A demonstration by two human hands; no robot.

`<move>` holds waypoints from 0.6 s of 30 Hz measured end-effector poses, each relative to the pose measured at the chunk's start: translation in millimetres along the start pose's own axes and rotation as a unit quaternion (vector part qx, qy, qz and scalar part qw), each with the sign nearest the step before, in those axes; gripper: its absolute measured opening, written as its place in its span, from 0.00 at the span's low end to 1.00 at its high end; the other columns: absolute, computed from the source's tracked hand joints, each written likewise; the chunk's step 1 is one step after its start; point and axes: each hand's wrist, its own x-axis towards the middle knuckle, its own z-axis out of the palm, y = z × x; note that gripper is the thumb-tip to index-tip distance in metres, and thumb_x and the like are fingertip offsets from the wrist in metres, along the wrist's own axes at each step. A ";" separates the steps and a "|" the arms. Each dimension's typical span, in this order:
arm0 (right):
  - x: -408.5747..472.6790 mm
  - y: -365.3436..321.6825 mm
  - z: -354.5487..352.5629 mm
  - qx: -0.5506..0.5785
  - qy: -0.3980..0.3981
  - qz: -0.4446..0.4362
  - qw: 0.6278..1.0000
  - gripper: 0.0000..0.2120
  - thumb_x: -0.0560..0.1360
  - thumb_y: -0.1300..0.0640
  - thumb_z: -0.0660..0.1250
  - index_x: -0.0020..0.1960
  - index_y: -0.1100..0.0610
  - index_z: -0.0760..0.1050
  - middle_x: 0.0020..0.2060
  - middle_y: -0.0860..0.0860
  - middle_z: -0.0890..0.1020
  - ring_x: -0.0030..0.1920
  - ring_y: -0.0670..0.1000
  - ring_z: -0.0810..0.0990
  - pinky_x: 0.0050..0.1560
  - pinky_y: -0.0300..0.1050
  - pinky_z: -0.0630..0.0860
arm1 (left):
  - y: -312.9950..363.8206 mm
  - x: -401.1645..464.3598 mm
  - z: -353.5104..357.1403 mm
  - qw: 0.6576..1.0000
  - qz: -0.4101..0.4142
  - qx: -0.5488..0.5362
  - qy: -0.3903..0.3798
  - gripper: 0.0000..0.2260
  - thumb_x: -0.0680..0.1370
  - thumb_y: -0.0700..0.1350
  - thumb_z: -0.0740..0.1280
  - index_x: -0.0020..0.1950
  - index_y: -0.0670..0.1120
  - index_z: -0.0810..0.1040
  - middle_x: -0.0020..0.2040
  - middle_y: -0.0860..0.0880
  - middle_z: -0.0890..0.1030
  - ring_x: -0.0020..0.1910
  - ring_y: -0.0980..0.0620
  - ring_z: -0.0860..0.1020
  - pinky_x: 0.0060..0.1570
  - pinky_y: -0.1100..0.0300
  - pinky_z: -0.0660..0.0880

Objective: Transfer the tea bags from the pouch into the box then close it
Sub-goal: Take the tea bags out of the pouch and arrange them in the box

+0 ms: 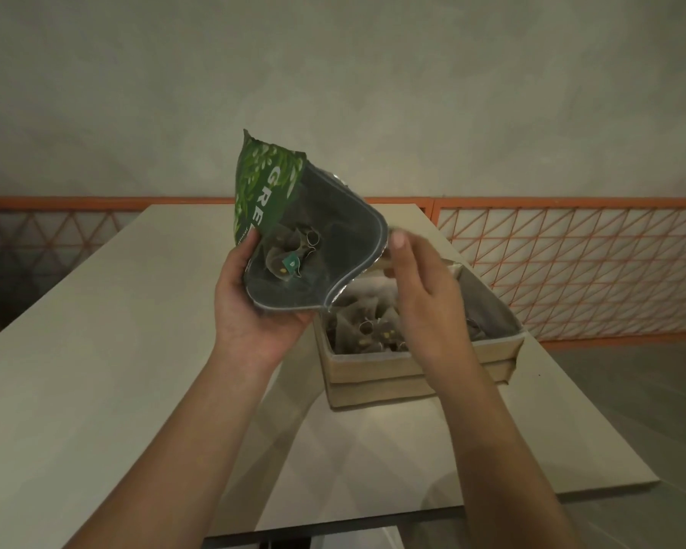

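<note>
A green foil pouch [268,192] is held up above the table, its mouth gaping toward me. My left hand [250,307] grips its lower left side. Inside the silver lining lie a few tea bags [290,259] with strings and a green tag. My right hand [420,287] is at the pouch's right rim, blurred, thumb up; whether it pinches the rim is unclear. Under the pouch and right hand sits an open cardboard box [420,370] with several tea bags [367,330] in it. Its lid flap [488,307] leans back on the right.
The box stands on a pale table [96,370] whose right edge runs close beside the box. An orange mesh railing [571,263] borders the far side and right. A plain wall rises behind.
</note>
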 end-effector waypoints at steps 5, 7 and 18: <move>5.1 -7.1 8.7 0.010 0.105 -0.123 0.987 0.17 0.82 0.53 0.59 0.68 0.56 0.74 0.57 0.52 0.80 0.56 0.39 0.75 0.53 0.26 0.70 | 0.7 -2.1 9.8 0.999 0.009 0.041 -0.030 0.25 0.78 0.55 0.62 0.72 0.45 0.74 0.77 0.42 0.67 0.76 0.40 0.64 0.73 0.46 0.63; 1.1 -8.9 10.5 0.025 0.167 -0.169 0.971 0.15 0.83 0.59 0.59 0.68 0.58 0.74 0.56 0.53 0.80 0.57 0.41 0.76 0.56 0.28 0.70 | 1.8 -3.3 11.0 0.998 0.018 0.037 -0.051 0.21 0.77 0.55 0.64 0.66 0.46 0.78 0.72 0.42 0.71 0.71 0.41 0.69 0.70 0.46 0.67; -1.5 1.0 22.4 0.007 0.182 -0.160 0.970 0.16 0.83 0.58 0.58 0.69 0.58 0.73 0.57 0.50 0.80 0.58 0.33 0.73 0.57 0.26 0.69 | 0.3 4.6 11.6 0.999 -0.022 0.033 -0.026 0.27 0.79 0.54 0.62 0.76 0.45 0.69 0.77 0.41 0.66 0.76 0.39 0.65 0.72 0.44 0.67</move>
